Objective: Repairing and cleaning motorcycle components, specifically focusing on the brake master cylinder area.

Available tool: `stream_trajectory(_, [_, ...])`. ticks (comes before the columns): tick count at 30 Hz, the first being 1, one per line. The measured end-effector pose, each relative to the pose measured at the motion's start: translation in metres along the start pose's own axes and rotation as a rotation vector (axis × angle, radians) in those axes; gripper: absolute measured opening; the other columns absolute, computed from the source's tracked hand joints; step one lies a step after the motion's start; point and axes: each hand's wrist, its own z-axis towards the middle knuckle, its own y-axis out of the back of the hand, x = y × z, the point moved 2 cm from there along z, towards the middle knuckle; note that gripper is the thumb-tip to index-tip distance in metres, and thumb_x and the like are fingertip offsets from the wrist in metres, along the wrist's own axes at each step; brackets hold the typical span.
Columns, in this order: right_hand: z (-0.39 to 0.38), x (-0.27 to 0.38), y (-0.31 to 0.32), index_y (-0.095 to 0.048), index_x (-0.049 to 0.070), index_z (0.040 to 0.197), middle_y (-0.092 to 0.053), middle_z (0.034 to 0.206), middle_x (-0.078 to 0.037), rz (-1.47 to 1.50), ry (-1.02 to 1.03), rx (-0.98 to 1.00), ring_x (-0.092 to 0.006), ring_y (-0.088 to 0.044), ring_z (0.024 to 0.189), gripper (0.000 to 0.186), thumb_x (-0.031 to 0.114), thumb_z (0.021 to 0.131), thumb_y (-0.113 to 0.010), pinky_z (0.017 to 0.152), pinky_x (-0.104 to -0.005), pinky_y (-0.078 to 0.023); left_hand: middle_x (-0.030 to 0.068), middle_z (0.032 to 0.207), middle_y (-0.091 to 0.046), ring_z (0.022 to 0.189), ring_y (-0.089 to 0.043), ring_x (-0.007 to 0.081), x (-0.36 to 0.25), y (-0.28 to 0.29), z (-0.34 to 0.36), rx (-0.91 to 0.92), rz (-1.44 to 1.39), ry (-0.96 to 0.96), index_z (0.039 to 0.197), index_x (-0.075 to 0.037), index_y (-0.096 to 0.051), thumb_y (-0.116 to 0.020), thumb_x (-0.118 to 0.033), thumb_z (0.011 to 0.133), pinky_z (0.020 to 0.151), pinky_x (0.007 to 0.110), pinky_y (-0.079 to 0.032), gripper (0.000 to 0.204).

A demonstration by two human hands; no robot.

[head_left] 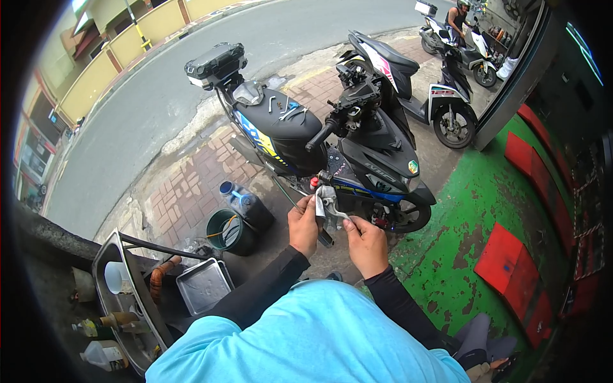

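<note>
Thumb and fingers of the left hand (302,228) are closed on the left side of a silver-grey metal part (329,198), while the right hand (367,246) pinches the tip of its thin curved arm; the exact contact under the left fingers is hidden. The part lies between the hands, just ahead of them, its long axis slanting from upper left to lower right, so its thicker body is nearer the left hand and its slim end nearer the right. A red piece (314,182) shows at its upper left; whether the two are joined I cannot tell. Beyond stands a black scooter (377,150), its front wheel toward the right, with loose hand tools (294,112) on its seat (274,124). To the left of the hands are a dark bucket (231,246) and a jug (255,212), with a metal tray (204,285) nearer the body; to the right, green floor (440,236) runs toward red panels (511,274)
</note>
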Motion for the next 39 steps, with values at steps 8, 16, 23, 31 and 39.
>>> stream_trajectory(8, [0.002,0.002,-0.001,-0.071,0.003,0.102,-0.065,0.075,-0.022,0.003,0.008,-0.01,-0.0395,-0.064,0.069,0.027,0.027,0.097,-0.061,0.059,-0.0417,-0.047,0.0005,0.084,-0.065,0.049,-0.045,0.0059,-0.002,0.01,-0.009,0.141,-0.204,0.07,0.122,-0.003,-0.061,-0.05,-0.023,0.106,0.046,0.021,-0.037,0.028])
stream_trajectory(16, [-0.003,0.012,-0.009,-0.07,0.003,0.103,-0.065,0.074,-0.022,-0.039,0.092,-0.055,-0.0404,-0.065,0.07,0.024,0.023,0.097,-0.059,0.061,-0.044,-0.049,-0.0009,0.084,-0.066,0.056,-0.05,0.0024,-0.007,-0.01,-0.012,0.027,0.072,-0.103,0.13,-0.001,-0.06,-0.061,-0.012,0.1,0.048,0.019,-0.038,0.033])
stream_trajectory(23, [-0.006,0.01,-0.012,-0.069,-0.001,0.109,-0.067,0.081,-0.025,-0.056,0.072,0.002,-0.0381,-0.069,0.075,0.027,0.022,0.097,-0.06,0.063,-0.04,-0.051,0.0009,0.083,-0.065,0.051,-0.046,0.005,0.004,-0.004,-0.002,-0.027,-0.1,-0.034,0.118,-0.001,-0.062,-0.052,-0.013,0.103,0.045,0.02,-0.037,0.022])
stream_trajectory(31, [-0.006,0.006,-0.011,-0.069,0.0,0.106,-0.067,0.08,-0.023,-0.103,0.193,-0.042,-0.0392,-0.067,0.074,0.025,0.021,0.096,-0.061,0.063,-0.0441,-0.051,-0.0003,0.072,-0.059,0.046,-0.041,0.0044,-0.003,0.006,0.019,0.008,-0.089,0.105,0.097,-0.006,-0.061,-0.054,-0.021,0.103,0.042,0.02,-0.031,0.018])
stream_trajectory(39, [0.001,0.001,0.007,-0.07,-0.001,0.107,-0.067,0.08,-0.024,0.025,0.025,-0.004,-0.0353,-0.07,0.073,0.03,0.026,0.096,-0.064,0.064,-0.0375,-0.051,-0.0003,0.079,-0.063,0.045,-0.04,0.0065,-0.016,0.026,0.014,0.135,-0.172,0.121,0.102,-0.007,-0.061,-0.053,-0.026,0.104,0.061,0.026,-0.047,0.021])
